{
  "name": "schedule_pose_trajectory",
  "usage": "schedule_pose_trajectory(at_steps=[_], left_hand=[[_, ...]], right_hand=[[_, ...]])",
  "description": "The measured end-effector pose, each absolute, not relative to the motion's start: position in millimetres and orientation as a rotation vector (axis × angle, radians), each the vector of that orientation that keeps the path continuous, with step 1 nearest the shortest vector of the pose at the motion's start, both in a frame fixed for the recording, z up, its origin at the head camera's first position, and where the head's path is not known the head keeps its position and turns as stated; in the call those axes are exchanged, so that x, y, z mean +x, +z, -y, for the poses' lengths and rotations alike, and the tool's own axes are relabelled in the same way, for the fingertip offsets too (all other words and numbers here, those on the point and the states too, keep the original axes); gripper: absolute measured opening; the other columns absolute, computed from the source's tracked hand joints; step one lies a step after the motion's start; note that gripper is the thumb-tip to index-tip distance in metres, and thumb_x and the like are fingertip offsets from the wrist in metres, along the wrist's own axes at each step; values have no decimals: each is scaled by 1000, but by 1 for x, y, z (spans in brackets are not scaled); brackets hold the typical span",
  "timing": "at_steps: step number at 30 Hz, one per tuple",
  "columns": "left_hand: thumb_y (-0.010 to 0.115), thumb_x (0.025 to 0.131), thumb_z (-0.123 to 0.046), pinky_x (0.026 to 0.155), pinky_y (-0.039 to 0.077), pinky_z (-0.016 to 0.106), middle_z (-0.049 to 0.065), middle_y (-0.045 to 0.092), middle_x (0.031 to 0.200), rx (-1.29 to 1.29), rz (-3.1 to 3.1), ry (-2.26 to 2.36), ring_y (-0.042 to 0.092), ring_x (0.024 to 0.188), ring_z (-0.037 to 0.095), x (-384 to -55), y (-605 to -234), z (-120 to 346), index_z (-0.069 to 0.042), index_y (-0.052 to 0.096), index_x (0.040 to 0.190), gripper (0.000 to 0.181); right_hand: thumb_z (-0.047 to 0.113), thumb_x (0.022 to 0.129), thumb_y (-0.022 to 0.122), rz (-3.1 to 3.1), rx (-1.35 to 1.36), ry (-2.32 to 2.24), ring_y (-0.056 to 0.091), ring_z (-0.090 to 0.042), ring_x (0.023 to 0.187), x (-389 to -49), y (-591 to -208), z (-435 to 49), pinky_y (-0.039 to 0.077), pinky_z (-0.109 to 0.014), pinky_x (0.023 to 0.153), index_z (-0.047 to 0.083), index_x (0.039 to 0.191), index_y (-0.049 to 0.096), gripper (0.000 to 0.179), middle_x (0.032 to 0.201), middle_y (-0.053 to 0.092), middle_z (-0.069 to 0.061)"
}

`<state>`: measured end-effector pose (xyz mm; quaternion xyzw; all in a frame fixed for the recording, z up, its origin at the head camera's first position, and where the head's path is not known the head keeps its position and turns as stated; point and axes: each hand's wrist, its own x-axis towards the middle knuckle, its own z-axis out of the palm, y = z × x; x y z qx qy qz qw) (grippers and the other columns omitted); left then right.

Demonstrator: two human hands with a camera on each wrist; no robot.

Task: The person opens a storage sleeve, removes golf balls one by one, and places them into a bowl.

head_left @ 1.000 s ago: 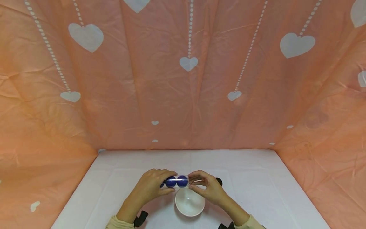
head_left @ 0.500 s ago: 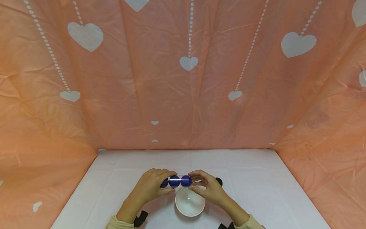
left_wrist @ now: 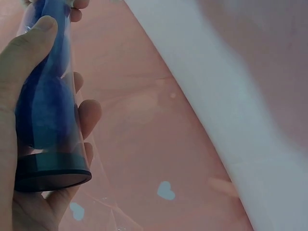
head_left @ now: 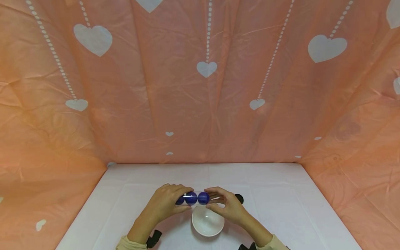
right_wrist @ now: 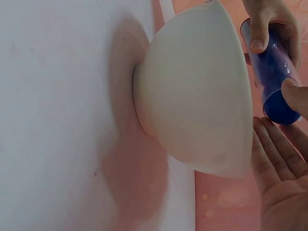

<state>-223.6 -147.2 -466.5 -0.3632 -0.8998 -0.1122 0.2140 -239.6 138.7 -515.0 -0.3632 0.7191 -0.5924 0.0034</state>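
Observation:
Clear tube (right_wrist: 273,65) with several blue balls (head_left: 203,198) inside lies level between both hands. My left hand (head_left: 168,201) grips its left part, fingers on one side and thumb on the other. A black cap (left_wrist: 53,175) covers that end in the left wrist view. At the other end, the thumb and fingertips of my right hand (head_left: 229,205) pinch the rim, with the last ball right at the opening. A white bowl (head_left: 207,222) stands on the table just below and nearer to me than the tube's right end.
A round black piece (head_left: 239,198) lies on the white tabletop (head_left: 140,177) just behind the right hand. Orange sheeting (head_left: 187,114) with white hearts rises at the back and on both sides. Black straps (head_left: 154,239) show at the wrists.
The blue balls have slid to the right inside the tube, up to its right end. Both hands and the bowl have stayed almost in place.

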Motion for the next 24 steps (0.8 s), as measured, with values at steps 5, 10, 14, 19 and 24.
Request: schedule_pose_trajectory(at_steps=[5,10,14,19,24], left_hand=[[94,80,-41,83,58,37,-6,78,109,-1015,2478,-316,72,94,13,-224,-468,147,-21,76,126,53],[95,80,-40,84,59,37,-6,78,109,-1012,2480,-340,72,95,13,-224,-470,147,-20,76,126,54],[96,79,-39,86,59,39,-5,78,109,-1010,2482,-355,72,96,14,-224,-471,147,-20,75,126,54],[96,79,-38,85,59,38,-5,79,110,-1000,2482,-380,72,96,13,-224,-471,147,-21,75,127,55],[98,78,-36,85,59,39,-5,79,111,-1000,2476,-418,72,95,14,-223,-473,147,-21,75,127,57]], right_hand=[[9,96,81,-2270,-1129,-1847,73,-18,111,-239,-515,-139,62,-37,95,1,138,64,46,125,73,-18],[11,96,82,-2295,-1125,-1830,74,-18,107,-239,-515,-139,62,-36,94,1,137,65,45,124,73,-17],[10,96,82,-2307,-1128,-1830,74,-18,107,-239,-515,-139,62,-35,94,3,136,66,44,124,73,-17],[8,96,82,-2304,-1149,-1851,74,-17,108,-239,-516,-139,63,-37,93,3,135,66,43,124,74,-17],[9,96,82,-2313,-1140,-1850,72,-15,112,-239,-516,-140,62,-37,94,1,136,66,44,125,74,-15]])
